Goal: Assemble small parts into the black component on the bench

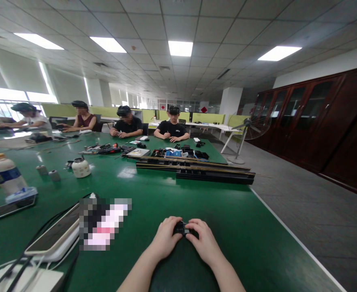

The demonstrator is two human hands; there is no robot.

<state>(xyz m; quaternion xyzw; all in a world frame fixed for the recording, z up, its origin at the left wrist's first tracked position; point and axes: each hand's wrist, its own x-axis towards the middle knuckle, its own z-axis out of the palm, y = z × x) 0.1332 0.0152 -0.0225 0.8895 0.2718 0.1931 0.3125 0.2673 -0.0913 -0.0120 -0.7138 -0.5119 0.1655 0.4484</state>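
Firstly, fingers: the fingertips of the left hand and of the right hand are closed together on a small black part, which is clamped between them from both sides.
Thumbs: they are hidden under the part, so it cannot be told how they are placed.
Part: it is held low, just over the green table, near the edge closest to the camera; whether it touches the mat cannot be seen.
Step in hand: it is judged that the part is being pressed or fitted between the two hands, with both wrists brought close to each other.
Next move: a steady pinch from both sides is called for, because the part is small and much of it is covered by the fingers.
Left of the hands: a phone is laid on a white box, with cables beside it, well apart from the part.
Further left: a white bottle and a small white jar are stood upright.
Middle of the table: long black rails are laid across, with small tools behind them.
Far end: other persons are seated, their hands kept on their own work.
Right side: a floor fan and dark cabinets are seen.
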